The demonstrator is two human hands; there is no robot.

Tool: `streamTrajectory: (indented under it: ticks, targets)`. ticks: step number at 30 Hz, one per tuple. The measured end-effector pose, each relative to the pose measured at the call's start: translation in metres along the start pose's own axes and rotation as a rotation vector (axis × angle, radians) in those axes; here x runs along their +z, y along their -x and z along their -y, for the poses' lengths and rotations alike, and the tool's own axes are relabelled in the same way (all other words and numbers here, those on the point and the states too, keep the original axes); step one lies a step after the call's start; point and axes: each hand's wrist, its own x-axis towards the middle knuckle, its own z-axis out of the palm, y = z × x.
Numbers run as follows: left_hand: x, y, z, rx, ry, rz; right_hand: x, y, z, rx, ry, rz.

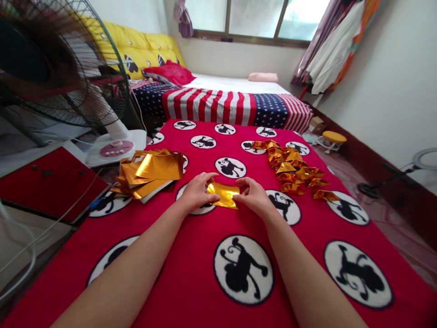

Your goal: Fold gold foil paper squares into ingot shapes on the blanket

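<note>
On a red cloth printed with white discs and black figures (191, 273), my left hand (197, 193) and right hand (254, 197) pinch opposite ends of a small, shiny gold foil rectangle (223, 195), my fingers hiding its corners. To its left lies an uneven pile of smooth gold sheets (153, 171); to its right, creased, pointed gold foil pieces (290, 167), overlapping, hard to count. Past the sheets, a wire-caged fan (61, 64) is cut off, blades blurred.
</note>
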Motion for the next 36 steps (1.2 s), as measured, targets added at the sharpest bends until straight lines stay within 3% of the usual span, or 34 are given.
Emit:
streamTrajectory:
  ticks: [6, 19, 27, 32, 36]
  targets:
    - [0.002, 0.004, 0.001, 0.005, 0.045, -0.019, 0.001, -0.001, -0.002, -0.03, 0.031, -0.035]
    - [0.002, 0.006, -0.003, -0.057, 0.192, -0.068, 0.011, -0.003, -0.014, -0.022, -0.253, -0.13]
    - [0.005, 0.001, -0.001, -0.163, 0.546, -0.083, 0.01, -0.001, -0.01, -0.023, -0.309, -0.143]
    - [0.004, 0.0, -0.004, -0.23, 0.714, -0.201, 0.013, -0.001, -0.01, -0.022, -0.324, -0.178]
    - [0.002, 0.0, -0.003, -0.285, 0.714, -0.318, 0.015, 0.0, -0.006, 0.002, -0.328, -0.192]
